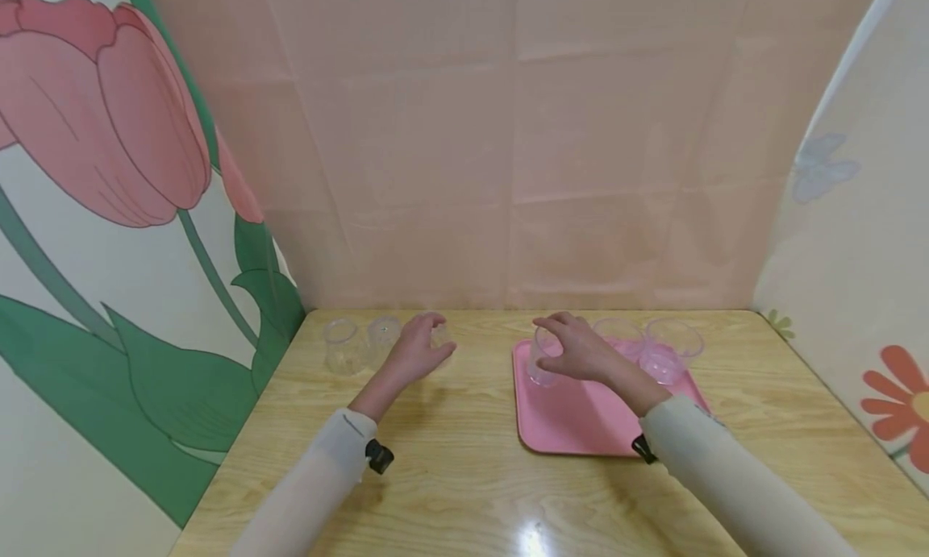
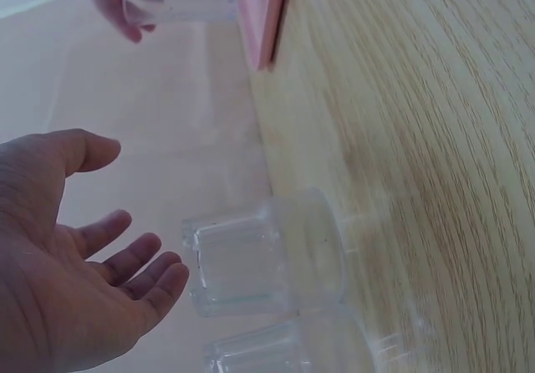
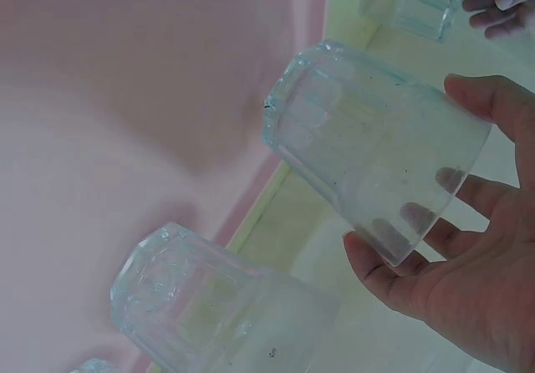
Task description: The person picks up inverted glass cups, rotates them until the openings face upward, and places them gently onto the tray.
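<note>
So from the left: three clear cups sit rim-down on the table, the left cup, middle cup and third cup. They look like thin, stiff plastic or glass, so I'd bet light-ish but slick, and maybe crackable. I'd take one round the side, fingers opposite thumb, and not squeeze hard. The left hand is by the third cup, fingers spread and loose, gap wide, nothing in it. It covers part of that cup in the head view.

Over on the pink tray, the right hand is curled round the rim end of the held cup, which is base-down at the tray's left side. Can't tell how firm the hold is, or if the base actually touches. The thick base probably keeps it bottom-heavy, which helps.

Further right, the near cup has its base hidden behind the hand, and the far cup is upright too. Clear walls make edges a pain to read.
</note>
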{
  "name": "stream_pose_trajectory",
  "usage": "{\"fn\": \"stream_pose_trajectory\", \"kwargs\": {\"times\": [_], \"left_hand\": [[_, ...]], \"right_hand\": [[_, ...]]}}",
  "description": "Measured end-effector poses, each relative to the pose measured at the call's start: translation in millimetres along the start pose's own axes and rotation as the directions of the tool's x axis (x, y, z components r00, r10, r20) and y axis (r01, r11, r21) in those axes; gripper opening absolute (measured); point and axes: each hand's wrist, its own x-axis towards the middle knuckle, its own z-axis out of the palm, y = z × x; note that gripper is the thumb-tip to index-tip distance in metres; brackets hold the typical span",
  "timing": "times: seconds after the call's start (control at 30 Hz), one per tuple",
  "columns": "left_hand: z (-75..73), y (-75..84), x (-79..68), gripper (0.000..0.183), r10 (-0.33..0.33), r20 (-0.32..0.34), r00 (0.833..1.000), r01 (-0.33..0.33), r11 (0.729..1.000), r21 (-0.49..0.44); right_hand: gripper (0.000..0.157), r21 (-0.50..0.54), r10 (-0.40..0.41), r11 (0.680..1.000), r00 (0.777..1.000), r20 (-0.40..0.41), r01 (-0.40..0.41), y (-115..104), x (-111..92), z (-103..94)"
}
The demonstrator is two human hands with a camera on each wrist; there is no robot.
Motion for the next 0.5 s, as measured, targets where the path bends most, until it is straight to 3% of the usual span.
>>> {"fn": "stream_pose_trajectory", "kwargs": {"times": [0.5], "left_hand": [[3.6,-7.3,9.9,0.058,-0.054,-0.017,0.998,0.055,0.998,0.014]], "right_hand": [[0.073,-0.011,0.002,1.000,1.000,-0.001,-0.002,6.2,4.4,-0.8]]}}
